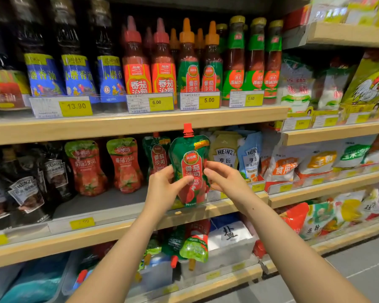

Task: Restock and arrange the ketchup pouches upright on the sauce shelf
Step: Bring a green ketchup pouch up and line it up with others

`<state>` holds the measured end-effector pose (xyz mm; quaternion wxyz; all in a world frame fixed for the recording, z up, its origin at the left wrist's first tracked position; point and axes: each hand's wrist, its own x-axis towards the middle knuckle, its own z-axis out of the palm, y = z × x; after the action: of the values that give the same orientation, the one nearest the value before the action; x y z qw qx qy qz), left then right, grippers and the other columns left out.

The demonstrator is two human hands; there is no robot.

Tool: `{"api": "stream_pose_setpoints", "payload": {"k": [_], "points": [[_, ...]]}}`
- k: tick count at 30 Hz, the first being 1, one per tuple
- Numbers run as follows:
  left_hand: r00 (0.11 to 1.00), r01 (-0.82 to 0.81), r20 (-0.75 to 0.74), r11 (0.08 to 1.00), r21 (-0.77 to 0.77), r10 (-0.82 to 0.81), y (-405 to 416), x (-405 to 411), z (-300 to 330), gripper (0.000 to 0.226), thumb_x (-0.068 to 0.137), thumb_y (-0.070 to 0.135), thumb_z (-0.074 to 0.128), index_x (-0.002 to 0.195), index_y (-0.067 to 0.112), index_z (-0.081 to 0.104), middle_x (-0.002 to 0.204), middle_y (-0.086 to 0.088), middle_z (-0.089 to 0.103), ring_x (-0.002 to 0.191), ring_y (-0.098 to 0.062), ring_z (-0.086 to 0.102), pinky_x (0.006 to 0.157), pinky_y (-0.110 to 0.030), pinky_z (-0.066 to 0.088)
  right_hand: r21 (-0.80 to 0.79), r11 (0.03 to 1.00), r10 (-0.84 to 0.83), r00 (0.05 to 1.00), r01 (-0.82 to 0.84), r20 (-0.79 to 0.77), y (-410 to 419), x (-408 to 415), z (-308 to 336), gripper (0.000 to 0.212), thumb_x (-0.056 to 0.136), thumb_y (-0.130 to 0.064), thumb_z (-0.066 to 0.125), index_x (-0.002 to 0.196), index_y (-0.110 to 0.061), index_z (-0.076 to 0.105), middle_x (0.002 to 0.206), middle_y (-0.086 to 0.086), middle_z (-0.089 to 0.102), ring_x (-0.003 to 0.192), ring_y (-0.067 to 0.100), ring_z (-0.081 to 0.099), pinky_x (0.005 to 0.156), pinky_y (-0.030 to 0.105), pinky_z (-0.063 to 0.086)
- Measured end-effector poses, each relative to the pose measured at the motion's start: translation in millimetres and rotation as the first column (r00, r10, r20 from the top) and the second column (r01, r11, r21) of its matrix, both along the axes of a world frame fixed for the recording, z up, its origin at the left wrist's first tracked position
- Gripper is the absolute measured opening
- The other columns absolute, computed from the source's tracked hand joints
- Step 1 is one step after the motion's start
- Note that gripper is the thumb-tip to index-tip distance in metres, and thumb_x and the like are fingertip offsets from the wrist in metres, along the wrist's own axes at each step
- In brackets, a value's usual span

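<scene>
1. Holding a green-and-red ketchup pouch (189, 169) upright with its red spout cap (188, 130) on top, you present it in front of the middle sauce shelf (127, 228), label facing out, apparently so it can be stood beside a matching pouch (157, 157) already standing just behind and to its left.

2. Your left hand (164, 189) grips the pouch's left edge at mid-height, thumb across the front label and fingers wrapped behind, which seems to carry most of the load.

3. Your right hand (224, 177) steadies the opposite edge; its fingers are narrowly curled, tips pinching the pouch's right side, likely to keep the soft body from twisting.

4. Two red tomato-sauce pouches (105, 165) stand farther left on the same shelf, with bare shelf surface in front of them; Heinz pouches (236, 154) stand to the right.

5. More ketchup pouches (195, 246) lie upside down in a bin (158, 274) on the shelf below, seemingly the stock yet to be shelved.

6. Bottled ketchup (162, 62) lines the shelf above, behind yellow price tags (208, 100).
</scene>
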<state>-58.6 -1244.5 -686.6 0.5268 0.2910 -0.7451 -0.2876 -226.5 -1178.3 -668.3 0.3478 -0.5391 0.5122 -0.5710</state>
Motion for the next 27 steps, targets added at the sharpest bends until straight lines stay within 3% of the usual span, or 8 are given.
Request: {"api": "stream_pose_setpoints", "payload": {"k": [5,10,13,16,20,22,24,27], "points": [[0.986,-0.136,0.095,0.989,-0.051,0.14,-29,17,10,0.021,0.078,0.024,0.073,0.095,0.013,0.067,0.087,0.01,0.069,0.077,0.01,0.06,0.067,-0.007,0.046,-0.019,1.0,-0.02,0.992,0.018,-0.127,-6,-6,-16,0.024,0.087,-0.034,0.059,0.111,-0.034,0.061,0.109,-0.022,0.061,0.101,-0.008,0.056,0.072,0.005,0.047],[0.951,-0.264,0.184,0.963,0.05,0.251,-46,32,-16,0.02,0.08,0.027,0.071,0.07,0.016,0.058,0.059,0.009,0.059,0.057,-0.005,0.059,0.043,-0.012,0.039,0.02,0.996,-0.072,0.945,0.083,-0.318,-26,-9,-34,0.03,0.094,-0.025,0.048,0.122,-0.021,0.057,0.115,-0.011,0.058,0.105,0.001,0.052,0.075,0.001,0.041],[0.954,-0.274,0.176,0.943,0.19,0.241,-59,32,-24,0.029,0.081,0.028,0.069,0.101,0.008,0.063,0.084,0.0,0.065,0.079,-0.026,0.064,0.047,-0.007,0.036,0.019,0.992,-0.101,0.855,0.128,-0.509,-47,-2,-38,0.033,0.095,-0.025,0.045,0.127,-0.022,0.052,0.122,-0.003,0.054,0.113,0.012,0.052,0.09,0.021,0.041],[0.955,-0.279,0.18,0.922,0.27,0.236,-71,32,-26,0.051,0.083,0.029,0.067,0.125,0.005,0.052,0.119,-0.01,0.059,0.109,-0.025,0.056,0.073,-0.02,0.039,0.089,0.972,-0.107,0.745,0.218,-0.659,-70,7,-42,0.04,0.094,-0.032,0.045,0.132,-0.02,0.047,0.119,0.007,0.047,0.111,0.024,0.053,0.089,0.032,0.041],[0.964,-0.227,0.195,0.939,0.258,0.18,-76,36,-35,0.039,0.081,0.031,0.069,0.116,0.017,0.057,0.104,0.005,0.062,0.099,-0.018,0.061,0.065,-0.01,0.041,0.179,0.947,-0.089,0.755,0.266,-0.65,-94,16,-37,0.032,0.088,-0.026,0.053,0.111,-0.005,0.06,0.072,0.005,0.053,0.063,0.019,0.05,0.053,0.03,0.037],[0.952,-0.253,0.234,0.937,0.239,0.197,-77,36,-38,0.041,0.079,0.036,0.07,0.115,0.023,0.056,0.101,0.007,0.063,0.09,-0.014,0.061,0.067,-0.019,0.046,0.158,0.915,-0.186,0.737,0.37,-0.65,-105,22,-36,0.016,0.084,-0.02,0.058,0.087,-0.005,0.059,0.061,0.004,0.047,0.057,0.022,0.047,0.052,0.032,0.038],[0.946,-0.273,0.245,0.932,0.24,0.214,-78,35,-40,0.044,0.077,0.039,0.071,0.115,0.025,0.055,0.103,0.005,0.065,0.091,-0.016,0.063,0.075,-0.029,0.052,0.088,0.87,-0.342,0.722,0.485,-0.601,-113,27,-37,0.024,0.081,-0.021,0.063,0.093,-0.005,0.053,0.07,0.009,0.054,0.069,0.029,0.055,0.056,0.036,0.043],[0.944,-0.285,0.234,0.934,0.218,0.234,-82,34,-41,0.044,0.076,0.038,0.073,0.113,0.02,0.058,0.106,0.001,0.068,0.093,-0.017,0.063,0.079,-0.032,0.054,0.033,0.846,-0.462,0.762,0.533,-0.455,-125,35,-42,0.062,0.077,-0.03,0.071,0.12,-0.001,0.038,0.107,0.02,0.06,0.097,0.036,0.059,0.075,0.04,0.05]]}}
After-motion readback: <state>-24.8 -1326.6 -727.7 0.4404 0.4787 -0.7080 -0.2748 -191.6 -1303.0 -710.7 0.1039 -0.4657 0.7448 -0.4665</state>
